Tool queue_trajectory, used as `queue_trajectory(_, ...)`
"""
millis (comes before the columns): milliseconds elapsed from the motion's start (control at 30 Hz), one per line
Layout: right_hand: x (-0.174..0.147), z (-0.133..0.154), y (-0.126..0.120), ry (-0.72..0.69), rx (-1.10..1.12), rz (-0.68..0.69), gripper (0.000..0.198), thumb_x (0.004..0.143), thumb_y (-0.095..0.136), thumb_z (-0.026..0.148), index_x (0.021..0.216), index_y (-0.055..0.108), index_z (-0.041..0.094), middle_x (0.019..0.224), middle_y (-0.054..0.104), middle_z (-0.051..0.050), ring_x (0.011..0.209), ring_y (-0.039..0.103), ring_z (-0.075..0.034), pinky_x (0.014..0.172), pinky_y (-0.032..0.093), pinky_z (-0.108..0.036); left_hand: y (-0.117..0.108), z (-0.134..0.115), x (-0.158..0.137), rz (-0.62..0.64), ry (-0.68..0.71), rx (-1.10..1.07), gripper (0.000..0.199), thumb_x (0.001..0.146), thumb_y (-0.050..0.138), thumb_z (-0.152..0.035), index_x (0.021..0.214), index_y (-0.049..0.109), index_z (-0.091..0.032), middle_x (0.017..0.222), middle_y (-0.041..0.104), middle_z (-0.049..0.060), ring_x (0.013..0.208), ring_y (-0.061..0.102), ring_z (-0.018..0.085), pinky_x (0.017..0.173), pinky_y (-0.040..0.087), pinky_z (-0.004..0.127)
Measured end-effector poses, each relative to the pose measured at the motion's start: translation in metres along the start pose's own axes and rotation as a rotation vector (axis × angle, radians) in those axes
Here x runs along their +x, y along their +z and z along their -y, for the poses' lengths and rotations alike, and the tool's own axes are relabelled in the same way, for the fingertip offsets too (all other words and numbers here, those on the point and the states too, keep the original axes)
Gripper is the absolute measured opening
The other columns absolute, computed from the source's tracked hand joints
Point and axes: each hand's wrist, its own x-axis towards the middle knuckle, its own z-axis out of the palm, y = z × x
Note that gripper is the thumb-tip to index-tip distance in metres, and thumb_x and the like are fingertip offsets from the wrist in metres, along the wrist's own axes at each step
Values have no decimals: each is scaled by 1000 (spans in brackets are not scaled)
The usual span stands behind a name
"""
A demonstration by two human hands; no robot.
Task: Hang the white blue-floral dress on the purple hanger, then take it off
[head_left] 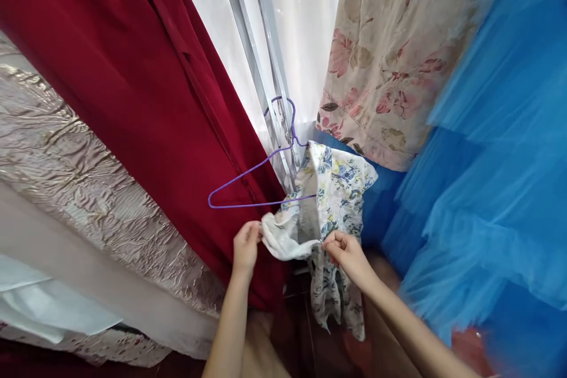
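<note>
Presently, left hand [246, 245] and right hand [348, 252] each pinch garment's [343, 183] open edges, my fingers closed. Garment half on purple hanger [248, 206], other hanger arm bare. Step, seemingly: dressing hanger; next move calls for loose side drawn over bare arm.

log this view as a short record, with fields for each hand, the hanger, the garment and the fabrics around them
left hand: pinching the garment's pale edge
right hand: pinching the garment's edge on the other side
garment: white cloth garment with blue floral print, partly on the hanger
hanger: slim purple hanger, one end bare, the other hidden by the garment
fabrics, picture left: smooth deep-red fabric
fabrics, picture right: beige fabric with pink flowers, layered bright-blue sheer fabric
</note>
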Motion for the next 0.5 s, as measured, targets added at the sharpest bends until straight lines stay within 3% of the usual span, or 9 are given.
queue_trajectory(133,3,-12,-10,-2,-97,8,14,83,55,31,72,55,21,52,52,4,49,47,-14,51,34,-25,27,-15,-31,210,18,4,36,86,65,-49,77,68,-14,68,64,3,65,60,16,64,50,26)
queue_trajectory(267,17,-15,-32,-12,-232,-86,12,81,58,28,72,56,21,61,57,2,60,52,-17,61,40,-29,46,-44,-48,309,51,15,27,94,60,-41,86,70,-17,84,68,4,83,63,17,76,50,25)
queue_trajectory(333,18,-12,-40,-10,-296,-165,10,80,61,29,86,59,21,75,62,-1,68,55,-20,69,43,-32,55,-58,-55,344,114,6,24,98,56,-35,91,70,-17,93,69,5,93,64,17,85,50,26)
queue_trajectory(400,10,-3,-41,-83,-341,-264,27,80,64,30,104,57,21,94,65,-5,79,57,-22,79,45,-36,63,-68,-63,386,179,-14,22,100,53,-31,94,70,-18,100,69,6,100,64,18,93,49,29)
queue_trajectory(467,-6,10,-37,-231,-319,-255,36,82,64,29,116,56,21,110,63,-8,93,59,-24,90,45,-38,72,-77,-70,443,212,-21,20,101,53,-28,96,70,-19,108,68,7,106,63,20,97,48,31)
queue_trajectory(500,-15,18,-34,-295,-273,-186,36,84,63,28,119,56,22,114,63,-8,100,59,-25,94,45,-38,78,-81,-74,474,225,-10,19,100,53,-27,97,71,-20,112,68,8,109,63,21,98,48,33)
